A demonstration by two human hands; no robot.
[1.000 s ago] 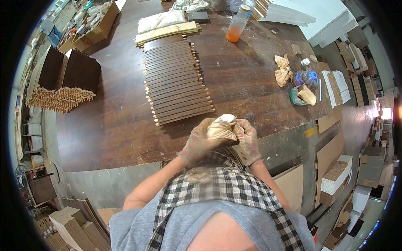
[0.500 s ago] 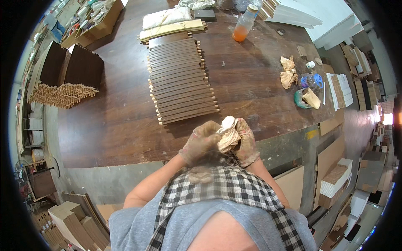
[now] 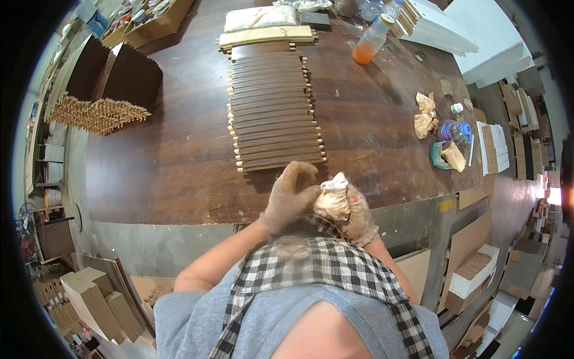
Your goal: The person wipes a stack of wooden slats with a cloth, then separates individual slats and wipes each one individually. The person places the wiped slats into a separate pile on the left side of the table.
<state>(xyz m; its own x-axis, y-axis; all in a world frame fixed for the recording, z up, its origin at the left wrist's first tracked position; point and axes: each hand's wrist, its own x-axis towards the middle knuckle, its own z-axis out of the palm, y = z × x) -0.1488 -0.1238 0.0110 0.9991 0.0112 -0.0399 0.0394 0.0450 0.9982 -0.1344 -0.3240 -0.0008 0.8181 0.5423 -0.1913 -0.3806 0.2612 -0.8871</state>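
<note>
A bunched, twisted cream cloth rag is held in front of my chest, just over the near edge of the table. My right hand, in a stained work glove, is closed around its right side. On its left, my gloved left hand has its fingers curved and spread from the thumb, with nothing between them. Its thumb tip is close to the rag; whether it touches, I cannot tell. Beyond my hands lies a row of dark brown wooden slats with pale ends, laid side by side.
Dark brown boards stand stacked at the left of the brown table. A bottle of orange liquid stands at the back. On the right are crumpled rags, a blue-capped jar and a green tub. White panels lie far right.
My left hand has let go of the rag and opened away from it. The rag has turned in my right hand. The whole view has shifted, so the table's things sit further right.
</note>
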